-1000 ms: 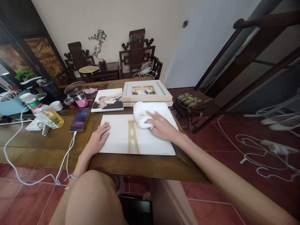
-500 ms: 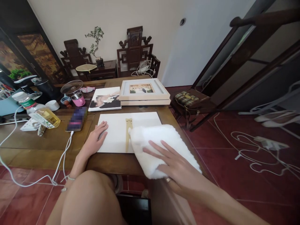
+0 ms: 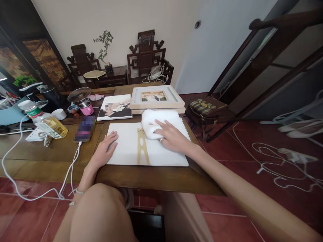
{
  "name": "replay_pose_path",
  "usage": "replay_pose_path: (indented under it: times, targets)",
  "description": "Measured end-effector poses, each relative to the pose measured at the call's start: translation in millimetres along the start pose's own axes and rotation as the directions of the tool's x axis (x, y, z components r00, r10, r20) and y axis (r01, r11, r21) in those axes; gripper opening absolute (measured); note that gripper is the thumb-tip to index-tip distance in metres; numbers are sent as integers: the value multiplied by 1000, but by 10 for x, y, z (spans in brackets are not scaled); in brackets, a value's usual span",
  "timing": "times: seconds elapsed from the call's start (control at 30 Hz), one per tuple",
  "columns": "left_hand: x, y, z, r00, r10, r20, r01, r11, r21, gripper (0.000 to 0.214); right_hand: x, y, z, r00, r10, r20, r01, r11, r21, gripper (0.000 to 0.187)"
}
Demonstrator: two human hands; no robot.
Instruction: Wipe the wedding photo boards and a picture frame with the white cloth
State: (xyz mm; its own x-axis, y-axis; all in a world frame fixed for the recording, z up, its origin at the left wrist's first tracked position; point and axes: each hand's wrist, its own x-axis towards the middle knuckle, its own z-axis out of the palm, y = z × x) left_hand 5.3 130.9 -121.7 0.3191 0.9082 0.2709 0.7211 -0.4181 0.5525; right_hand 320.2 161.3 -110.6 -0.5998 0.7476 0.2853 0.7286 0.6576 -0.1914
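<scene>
A white flat panel [image 3: 123, 144] lies near the table's front edge. A gold, A-shaped piece [image 3: 143, 148], like a frame's stand, lies flat against its middle. My left hand [image 3: 107, 148] rests on the panel's left edge, open, fingers stretched out. On the panel's far right part, my right hand [image 3: 171, 134] presses a folded, fluffy white cloth [image 3: 161, 117], its fingers sunk partly into the pile. The cloth covers the panel's far right corner and reaches the stacked frames behind.
Behind the panel are stacked picture frames [image 3: 157, 97] and a photo panel [image 3: 114, 107]. To the left lie a charging phone [image 3: 84, 129], an oil bottle [image 3: 52, 124], a pink cup [image 3: 86, 108] and white cables [image 3: 72, 164]. A plaid bag [image 3: 204, 106] sits to the right.
My right hand has pushed the white cloth away from me, from the near right corner to the far right part of the panel. More of the gold piece shows. My left hand stays put.
</scene>
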Motion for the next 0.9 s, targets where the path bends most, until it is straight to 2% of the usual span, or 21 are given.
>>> replay_pose_path:
  times: [0.07,0.17,0.37,0.5,0.63,0.7,0.9]
  targets:
    - [1,5,-3,1000,-2,-1,2,1000,-3,41,22,-20,8,1000,13,-3,-13,1000,-11,43]
    - [1,8,-3,1000,-3,-4,3,1000,5,40,-72,-181,-17,1000,21,6,-21,999,-27,42]
    - [1,9,6,1000,-4,-1,4,1000,22,40,-623,-737,-100,998,-21,51,22,1000,-10,42]
    - [3,9,5,1000,6,8,-6,1000,30,40,-931,-892,-135,996,-84,36,82,995,54,36]
    - [5,9,-1,1000,0,14,0,1000,30,42,-855,-720,-187,990,-118,76,111,989,94,42]
    - [3,8,-4,1000,4,7,-4,1000,20,41,-689,-543,-191,991,-107,80,100,990,95,44]
    - [-10,-4,-7,1000,19,-9,-19,1000,-9,40,-97,51,-83,1000,6,-11,-5,998,61,43]
